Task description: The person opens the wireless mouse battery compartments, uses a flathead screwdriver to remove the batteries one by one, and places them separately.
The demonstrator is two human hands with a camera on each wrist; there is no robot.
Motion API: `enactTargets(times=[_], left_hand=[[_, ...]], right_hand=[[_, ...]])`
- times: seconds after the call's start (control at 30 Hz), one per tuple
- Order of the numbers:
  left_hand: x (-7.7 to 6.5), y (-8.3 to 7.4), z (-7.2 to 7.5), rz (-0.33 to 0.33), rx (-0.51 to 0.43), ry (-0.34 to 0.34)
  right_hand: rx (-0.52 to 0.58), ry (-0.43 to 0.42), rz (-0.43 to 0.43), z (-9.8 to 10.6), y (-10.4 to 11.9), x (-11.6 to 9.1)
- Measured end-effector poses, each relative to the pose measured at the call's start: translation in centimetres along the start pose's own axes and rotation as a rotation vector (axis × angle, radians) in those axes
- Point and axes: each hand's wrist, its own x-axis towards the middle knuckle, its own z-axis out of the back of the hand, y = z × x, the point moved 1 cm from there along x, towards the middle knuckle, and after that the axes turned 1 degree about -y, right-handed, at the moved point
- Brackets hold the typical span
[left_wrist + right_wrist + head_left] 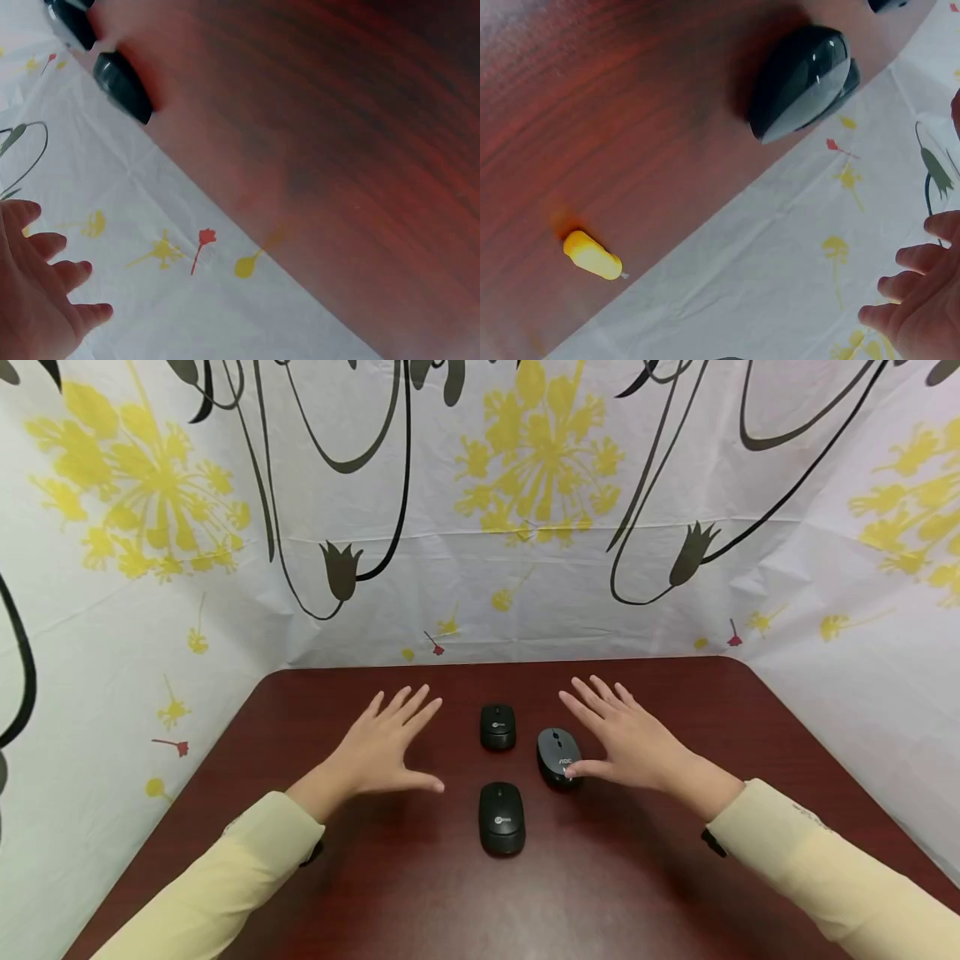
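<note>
Three computer mice lie between my hands in the head view: a small black mouse at the back, a grey-topped mouse to its right, and a black mouse nearer me. My left hand, fingers spread, is left of them and holds nothing. On the other side my right hand is spread too; its thumb overlaps the grey-topped mouse from above, and contact cannot be told. The right wrist view shows a small yellow object on the table, its kind unclear; it does not show in the head view.
A dark red-brown wooden table with rounded far corners lies beneath both hands. White cloth printed with yellow flowers and dark stems hangs behind it and along both sides.
</note>
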Motion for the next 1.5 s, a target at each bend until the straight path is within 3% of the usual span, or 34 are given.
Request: enactTargets(times=[0.17,0.53,0.73,1.0,1.27,1.5], left_hand=[[-0.7,-0.6,-0.5,-0.087,-0.031,-0.05],[-1.4,-2.1,-2.5,-0.227,-0.103,-0.074],[-1.5,-3.1,-3.4,-0.333,-0.151,-0.049],[-1.3,-4.2,-4.3,-0.425,-0.254,0.016],[-0.8,-5.0,-4.7,-0.53,-0.228,-0.028],[-0.5,-5.5,-5.1,-0.582,-0.178,-0.064]], right_hand=[[0.049,-0.025,0.047,-0.2,0.6,-0.6],[0.19,-0.102,0.233,-2.1,2.2,-1.4],[0.217,-0.163,0.38,-3.2,3.5,-1.7],[0.229,-0.154,0.489,-4.3,4.9,-1.8],[0.243,-0.117,0.562,-4.9,6.1,-1.2],[0.208,-0.111,0.641,-5.4,6.8,-1.2]])
